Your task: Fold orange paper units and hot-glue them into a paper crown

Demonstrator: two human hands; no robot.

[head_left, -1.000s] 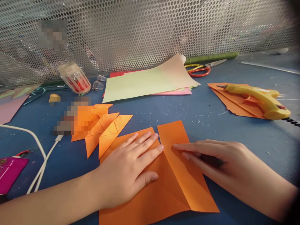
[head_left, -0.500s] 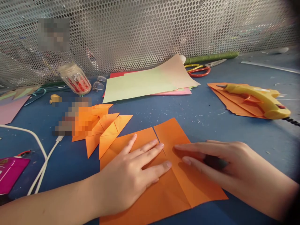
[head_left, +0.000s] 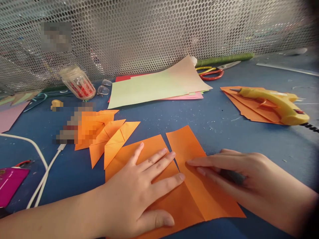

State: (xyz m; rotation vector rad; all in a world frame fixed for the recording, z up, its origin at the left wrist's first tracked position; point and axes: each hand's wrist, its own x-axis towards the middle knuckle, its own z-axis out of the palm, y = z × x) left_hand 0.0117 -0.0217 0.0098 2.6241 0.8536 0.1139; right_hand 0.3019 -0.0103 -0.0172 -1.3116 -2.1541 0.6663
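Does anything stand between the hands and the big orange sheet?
Nothing visible does: the left hand lies on the sheet, and the right hand touches its right part. The folded pieces at its far left corner block neither hand.

Creased orange paper [head_left: 193, 192] lies on the blue table [head_left: 171, 116], split partway down from its far edge.

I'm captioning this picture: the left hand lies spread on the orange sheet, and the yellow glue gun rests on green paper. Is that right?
Not quite: the head view shows the yellow glue gun resting on orange paper, not green. The left hand does lie spread on the orange sheet.
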